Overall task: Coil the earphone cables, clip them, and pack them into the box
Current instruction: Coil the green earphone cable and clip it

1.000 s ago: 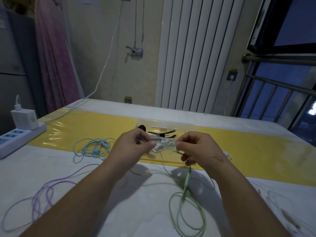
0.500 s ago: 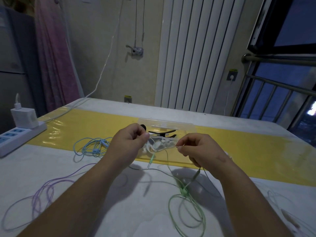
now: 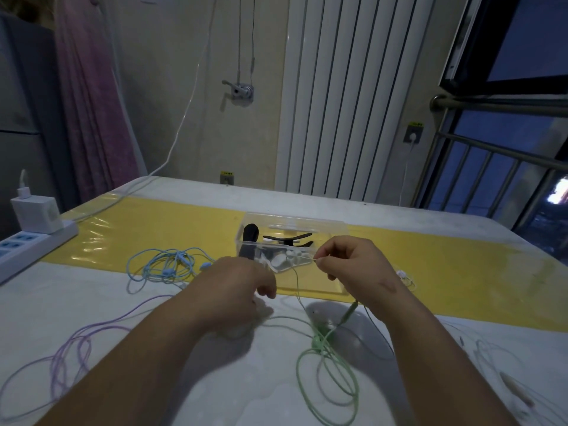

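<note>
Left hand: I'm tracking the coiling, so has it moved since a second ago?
Yes. The left hand has dropped down and back toward the person, away from the box, whose front edge it reached before.

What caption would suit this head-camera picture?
Right hand pinches the green earphone cable; left hand beside it, clear box behind.

A clear box stands just beyond the left hand and right hand; a green cable hangs from the right hand's pinch and loops over the table between the forearms; blue cable tangles left of the box; purple cable sprawls far left; bare tabletop lies between purple and green.
</note>
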The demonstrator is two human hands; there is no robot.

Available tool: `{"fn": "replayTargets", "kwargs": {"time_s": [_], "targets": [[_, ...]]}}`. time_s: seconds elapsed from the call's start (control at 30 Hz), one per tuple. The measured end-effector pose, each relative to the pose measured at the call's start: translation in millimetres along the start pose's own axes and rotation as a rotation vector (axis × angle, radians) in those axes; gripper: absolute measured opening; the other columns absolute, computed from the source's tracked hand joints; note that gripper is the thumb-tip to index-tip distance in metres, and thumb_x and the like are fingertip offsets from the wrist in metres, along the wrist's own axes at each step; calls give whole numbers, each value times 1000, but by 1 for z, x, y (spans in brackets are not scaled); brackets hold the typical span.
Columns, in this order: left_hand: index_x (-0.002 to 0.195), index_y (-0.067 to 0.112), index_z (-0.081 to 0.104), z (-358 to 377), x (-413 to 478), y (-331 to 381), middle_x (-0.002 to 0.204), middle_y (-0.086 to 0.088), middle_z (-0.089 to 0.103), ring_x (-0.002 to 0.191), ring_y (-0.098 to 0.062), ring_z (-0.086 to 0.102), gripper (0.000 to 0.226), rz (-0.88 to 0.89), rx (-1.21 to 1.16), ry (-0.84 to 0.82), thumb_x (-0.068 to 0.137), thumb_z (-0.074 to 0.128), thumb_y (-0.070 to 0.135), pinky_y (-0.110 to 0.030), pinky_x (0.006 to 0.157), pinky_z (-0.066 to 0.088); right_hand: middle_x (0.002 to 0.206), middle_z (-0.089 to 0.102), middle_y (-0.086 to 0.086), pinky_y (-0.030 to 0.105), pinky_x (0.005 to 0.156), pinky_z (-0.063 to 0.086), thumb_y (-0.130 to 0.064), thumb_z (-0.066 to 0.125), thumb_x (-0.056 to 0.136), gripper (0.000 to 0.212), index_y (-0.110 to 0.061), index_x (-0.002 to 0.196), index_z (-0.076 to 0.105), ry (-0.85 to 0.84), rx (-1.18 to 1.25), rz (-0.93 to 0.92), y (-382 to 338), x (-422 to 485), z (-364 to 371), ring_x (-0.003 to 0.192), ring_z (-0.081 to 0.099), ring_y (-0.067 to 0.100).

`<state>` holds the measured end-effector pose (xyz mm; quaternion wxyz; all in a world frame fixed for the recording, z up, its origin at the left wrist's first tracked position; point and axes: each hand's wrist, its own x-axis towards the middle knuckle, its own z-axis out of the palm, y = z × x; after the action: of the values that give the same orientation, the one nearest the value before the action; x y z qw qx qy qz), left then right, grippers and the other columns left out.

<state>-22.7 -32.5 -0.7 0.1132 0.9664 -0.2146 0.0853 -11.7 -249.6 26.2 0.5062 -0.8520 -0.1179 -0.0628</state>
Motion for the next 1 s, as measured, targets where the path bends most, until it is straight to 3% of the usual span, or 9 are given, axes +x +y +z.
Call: {"fn": "replayTargets", "kwargs": {"time_s": [0.07,0.17,0.23,0.3,0.47,0.67,0.8,0.9,1.0], "targets": [[105,34,69,3,2,3,105,17,63,101,-3,56,35,38,-113,-12,80,61,12,-21,82,43,54,55,-8,14,47,38,-4,63,83,15,-14,73,68,11,13,-11,-1,0,2,53,53,6],[111,35,69,9,5,16,104,15,67,94,1,58,27,131,-257,-46,86,62,33,-25,83,48,50,53,-10,12,43,35,-1,62,83,15,-11,74,68,23,74,-27,-3,-1,2,48,49,4],[112,35,69,18,6,21,102,14,66,92,-2,58,30,166,-182,-90,86,62,47,-27,81,49,49,53,-10,11,43,34,1,62,84,13,-7,76,68,29,108,-34,-4,-1,0,45,47,2],[104,30,71,23,7,22,96,10,65,90,-8,57,22,192,-108,-77,86,64,41,-27,77,48,49,52,-11,12,44,35,1,62,84,14,-7,75,68,36,113,-35,-4,0,-2,45,47,3],[84,19,69,15,8,12,71,13,55,67,1,51,5,84,-372,181,88,67,22,-21,65,41,50,43,-8,15,40,27,-2,58,82,10,2,74,62,45,34,-3,-2,-1,-8,39,31,3],[69,17,63,5,4,12,54,10,47,52,-5,38,14,-5,-780,442,78,60,27,-17,50,29,51,47,0,17,40,28,-5,60,81,11,0,71,62,-112,-69,93,-1,-4,-12,41,34,9],[65,26,60,1,5,9,52,7,44,51,-10,37,19,-26,-823,550,79,60,38,-23,50,29,67,71,5,28,49,48,-7,64,82,9,-12,82,71,-398,-158,176,-5,-12,-7,51,55,18],[67,32,63,-2,5,9,62,-18,53,61,-34,47,20,-33,-834,574,76,54,47,-39,56,39,83,75,6,38,76,56,-8,68,82,14,-18,91,73,-377,-180,107,-6,-10,-6,71,65,14],[67,32,64,-5,3,10,66,-26,52,64,-40,48,21,-23,-858,587,78,54,47,-49,61,44,94,74,-5,36,90,54,-6,65,84,26,-28,95,73,-300,-128,-15,-6,-8,-7,91,68,7]]}}
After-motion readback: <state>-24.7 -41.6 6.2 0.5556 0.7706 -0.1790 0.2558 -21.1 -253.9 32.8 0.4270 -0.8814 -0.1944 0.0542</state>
